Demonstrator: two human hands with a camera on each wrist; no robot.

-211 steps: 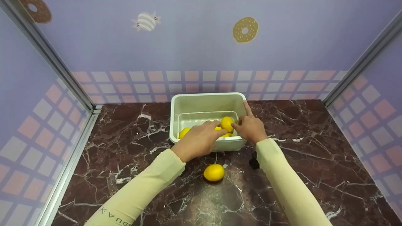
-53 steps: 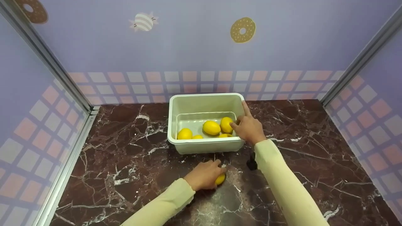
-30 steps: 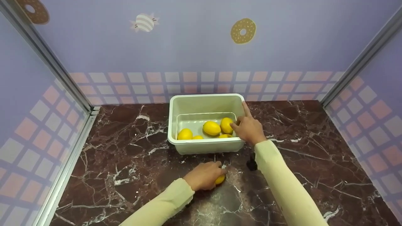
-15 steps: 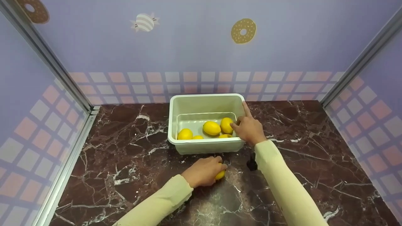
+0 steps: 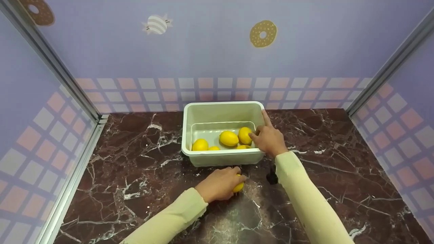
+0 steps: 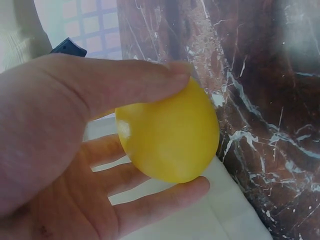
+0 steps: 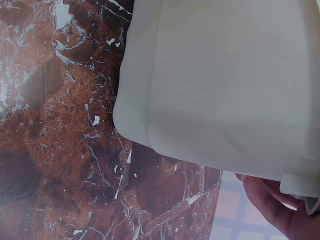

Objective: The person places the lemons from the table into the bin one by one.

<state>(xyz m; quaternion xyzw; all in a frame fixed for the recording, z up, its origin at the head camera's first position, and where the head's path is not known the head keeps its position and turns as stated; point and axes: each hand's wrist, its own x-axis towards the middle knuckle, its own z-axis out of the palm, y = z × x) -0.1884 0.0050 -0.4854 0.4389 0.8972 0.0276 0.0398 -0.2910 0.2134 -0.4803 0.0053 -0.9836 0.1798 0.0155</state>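
My left hand (image 5: pixel 220 184) pinches a yellow lemon (image 5: pixel 239 187) in front of the box, thumb on one side and fingers on the other. The left wrist view shows the lemon (image 6: pixel 172 132) up close, with the box's pale wall behind the fingers. Whether it clears the tabletop I cannot tell. My right hand (image 5: pixel 270 137) grips the right rim of the off-white plastic box (image 5: pixel 223 158), thumb inside and one finger stretched along the edge. Several lemons lie in the box, among them one lemon (image 5: pixel 229 138) in the middle and one (image 5: pixel 245 135) beside the right thumb.
The box stands on a dark red marbled tabletop (image 5: pixel 135 189), near the purple back wall (image 5: pixel 210 54) with its checked band. Side walls with metal corner rails (image 5: pixel 81 98) enclose the table. A small black object (image 5: pixel 272 176) shows under the right wrist.
Seven seconds ago my left hand was in the box and this lemon lay loose on the table. Left hand and lemon have since shifted slightly towards the box. My right hand keeps its place.
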